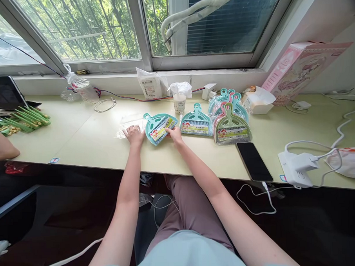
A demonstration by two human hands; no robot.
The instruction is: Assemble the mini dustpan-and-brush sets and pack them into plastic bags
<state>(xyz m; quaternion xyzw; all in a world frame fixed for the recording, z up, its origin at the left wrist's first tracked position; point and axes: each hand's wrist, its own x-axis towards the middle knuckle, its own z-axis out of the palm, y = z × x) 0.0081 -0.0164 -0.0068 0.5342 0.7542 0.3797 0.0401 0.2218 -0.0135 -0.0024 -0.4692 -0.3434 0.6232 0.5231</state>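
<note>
- Teal dustpan point(159, 130) lies on the desk point(78, 141), long axis slanting, handle pointing up-left toward the left hand point(134, 135).
- Right hand point(174, 135) is nearer the wide end, fingers together on the dustpan's right edge; whether they grip, I cannot tell.
- Left fingers point(139, 130) lie together on a plastic sleeve point(127, 125), just beside the dustpan.

L hand point(135, 135) on clear plastic wrap point(129, 126); R hand point(174, 135) on teal dustpan point(159, 128); more dustpans point(196, 122) just right.
</note>
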